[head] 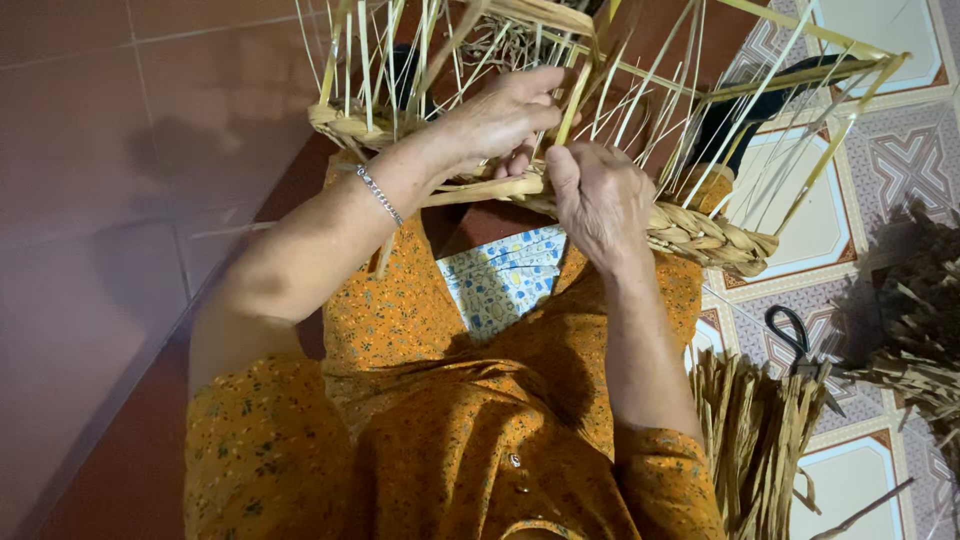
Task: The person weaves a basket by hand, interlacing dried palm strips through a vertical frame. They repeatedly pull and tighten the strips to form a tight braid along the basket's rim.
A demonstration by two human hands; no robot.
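1. Basket (560, 190), half woven of pale reed, rests on the lap of a seated person; its braided rim (700, 232) runs across the view and serves as the landmark for all that follows
2. Left hand (500, 115), above the rim near its middle, is closed in a pinch on one upright strand (572, 100); a bracelet (378, 193) circles that wrist
3. Right hand (600, 200), lying on the rim just right of the left hand, is clenched over the braid with the thumb pressing on top
4. For a tight plait, the right thumb should likely pin the last crossing while the left hand bends its strand low and close to the rim, not high above it
5. Loose strands (770, 130) fan up and away beyond the rim; each is best taken in turn, so none is skipped
6. Below and right of the rim, on the tiled floor (880, 150), lie scissors (795, 340) and a bundle of reed (755, 440), both well apart from the hands
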